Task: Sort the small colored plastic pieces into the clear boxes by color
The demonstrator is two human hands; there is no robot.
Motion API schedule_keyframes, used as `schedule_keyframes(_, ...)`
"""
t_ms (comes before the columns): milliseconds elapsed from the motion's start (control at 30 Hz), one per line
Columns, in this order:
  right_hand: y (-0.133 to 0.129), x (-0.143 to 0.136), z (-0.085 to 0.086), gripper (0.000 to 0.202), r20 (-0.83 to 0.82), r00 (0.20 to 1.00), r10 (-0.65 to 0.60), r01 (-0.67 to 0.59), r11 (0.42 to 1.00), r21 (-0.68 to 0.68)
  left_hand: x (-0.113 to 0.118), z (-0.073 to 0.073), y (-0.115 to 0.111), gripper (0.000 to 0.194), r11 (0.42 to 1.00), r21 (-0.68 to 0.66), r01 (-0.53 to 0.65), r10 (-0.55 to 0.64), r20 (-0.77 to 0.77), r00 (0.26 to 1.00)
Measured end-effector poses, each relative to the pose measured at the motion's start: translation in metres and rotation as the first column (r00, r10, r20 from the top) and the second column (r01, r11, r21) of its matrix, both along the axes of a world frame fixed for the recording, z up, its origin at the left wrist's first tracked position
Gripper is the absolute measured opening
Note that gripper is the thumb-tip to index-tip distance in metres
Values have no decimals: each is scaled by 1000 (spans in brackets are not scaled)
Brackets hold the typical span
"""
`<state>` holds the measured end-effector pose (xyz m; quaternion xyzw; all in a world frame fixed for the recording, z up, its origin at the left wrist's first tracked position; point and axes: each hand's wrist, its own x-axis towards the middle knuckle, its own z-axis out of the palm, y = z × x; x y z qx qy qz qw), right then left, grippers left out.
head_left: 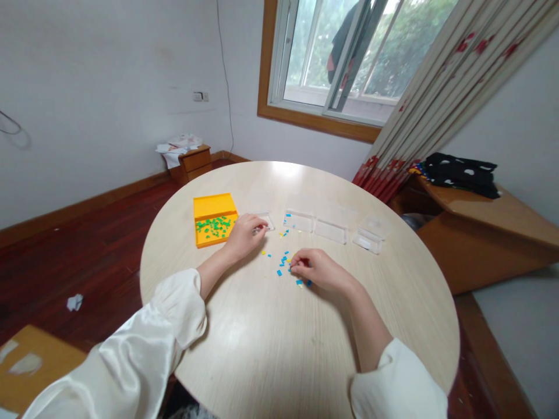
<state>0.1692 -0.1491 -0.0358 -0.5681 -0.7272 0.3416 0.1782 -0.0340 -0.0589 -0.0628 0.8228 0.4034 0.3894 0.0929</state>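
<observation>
My left hand (pixel 247 234) is over a small clear plastic box (pixel 269 222), its fingers curled together. Whatever may lie between those fingertips is hidden. Just left of it stands an open yellow case (pixel 215 205) holding many small green pieces (pixel 213 227). My right hand (pixel 318 269) reaches down to the tabletop in a pinch, beside scattered small blue pieces (pixel 283 260). A yellow piece (pixel 263 252) lies between the hands. Too little shows at the right fingertips to name anything in them.
An open clear two-part box (pixel 331 231) with a few blue bits in its left half stands behind my right hand. Farther right is a smaller clear box (pixel 367 241). All rest on a round wooden table (pixel 271 349). A window (pixel 332 52) and curtain (pixel 419 105) are beyond.
</observation>
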Motion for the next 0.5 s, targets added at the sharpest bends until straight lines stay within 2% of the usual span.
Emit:
schedule_keyframes(67,5,2,-5,17,-66,993,-100,106,988,109,5,1,-8,11,993,20,114,-114,15,993)
schedule_keyframes(167,13,4,-14,22,-171,956,-241,274,938,212,12,1,-18,10,975,23,222,-223,6,975)
schedule_keyframes(300,22,1,-23,28,-336,884,-325,396,903,167,18,1,-25,10,966,16,259,-259,13,966)
schedule_keyframes(500,22,-6,-23,38,-483,810,-333,422,903,86,20,1,-27,10,970,13,242,-243,31,970)
